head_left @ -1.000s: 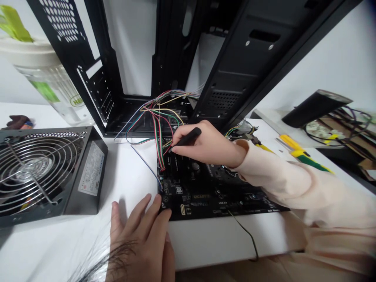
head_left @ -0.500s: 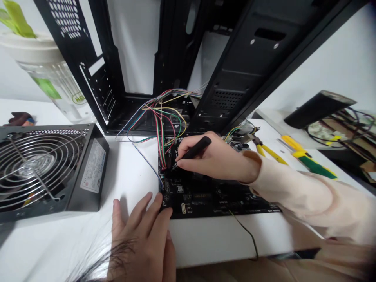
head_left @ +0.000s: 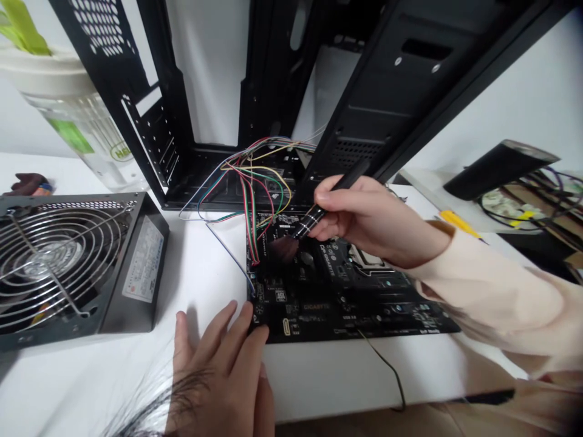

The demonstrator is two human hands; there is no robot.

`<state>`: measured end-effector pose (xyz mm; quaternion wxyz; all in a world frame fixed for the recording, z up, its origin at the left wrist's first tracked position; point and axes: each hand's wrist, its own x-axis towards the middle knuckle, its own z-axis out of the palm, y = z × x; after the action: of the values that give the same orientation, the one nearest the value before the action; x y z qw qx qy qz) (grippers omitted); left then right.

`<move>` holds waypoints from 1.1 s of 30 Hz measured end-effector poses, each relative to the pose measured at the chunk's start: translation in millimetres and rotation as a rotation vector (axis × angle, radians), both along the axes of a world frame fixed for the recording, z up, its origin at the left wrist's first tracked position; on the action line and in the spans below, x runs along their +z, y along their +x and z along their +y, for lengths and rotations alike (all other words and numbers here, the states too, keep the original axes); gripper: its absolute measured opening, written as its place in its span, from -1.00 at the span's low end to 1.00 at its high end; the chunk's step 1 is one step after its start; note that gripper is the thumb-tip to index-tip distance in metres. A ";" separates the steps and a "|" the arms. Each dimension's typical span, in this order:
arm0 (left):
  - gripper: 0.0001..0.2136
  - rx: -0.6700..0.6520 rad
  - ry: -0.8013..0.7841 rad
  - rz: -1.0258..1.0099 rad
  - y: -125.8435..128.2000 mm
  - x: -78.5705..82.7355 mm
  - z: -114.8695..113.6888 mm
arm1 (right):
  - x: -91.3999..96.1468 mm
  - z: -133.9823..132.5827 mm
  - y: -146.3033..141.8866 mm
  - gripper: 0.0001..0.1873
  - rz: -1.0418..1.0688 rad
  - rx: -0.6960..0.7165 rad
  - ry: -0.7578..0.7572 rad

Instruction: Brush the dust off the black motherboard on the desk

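**Item:** small black-handled brush [head_left: 319, 212] with a banded silver ferrule, its dark bristles set against a black Gigabyte motherboard [head_left: 346, 309]. The board lies flat on a white table [head_left: 346, 379], directly ahead of the wearer.

**Hands:** The brush is gripped in the right hand [head_left: 373, 224], its handle closed between thumb and fingers, pen-fashion. The left hand [head_left: 223, 364] is held open, fingers spread, at the board's 7 o'clock corner.

**Handling:** The board would be stiff but fragile, best taken by its edges. The brush would be light, taken by the handle.

**Markings:** "GIGABYTE" is legible on the board.

**Surroundings:** Coloured wires [head_left: 250, 176] cross at 11 o'clock from a black PC case [head_left: 401, 79], which stands at 12 o'clock. A power supply unit [head_left: 86, 267] with a wire fan grille sits at 9 o'clock, its label too small to read. A clear plastic tub [head_left: 68, 115] stands at 10 o'clock, and a yellow-handled tool [head_left: 458, 223] lies at 2 o'clock.
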<state>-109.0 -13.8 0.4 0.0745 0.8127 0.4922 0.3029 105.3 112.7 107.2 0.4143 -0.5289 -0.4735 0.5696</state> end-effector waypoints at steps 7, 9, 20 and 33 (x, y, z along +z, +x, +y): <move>-0.76 -0.001 -0.004 -0.026 0.2 -0.2 0.1 | -9.8 1.4 1.0 -0.79 0.035 -0.129 -0.089; -0.75 0.001 -0.010 -0.028 0.6 0.0 -0.1 | -8.4 1.1 0.2 -0.77 0.028 -0.130 -0.113; -0.73 0.001 -0.030 -0.035 1.3 1.5 -0.9 | -12.4 -1.2 1.0 -0.82 -0.015 0.049 -0.186; -0.73 0.002 -0.001 -0.020 1.1 0.2 -0.6 | -17.6 3.2 -8.5 -0.75 -0.347 0.289 -0.175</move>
<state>-107.9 -14.4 0.6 0.0794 0.8092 0.4922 0.3110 96.8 115.9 89.6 0.1933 -0.5795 -0.5572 0.5624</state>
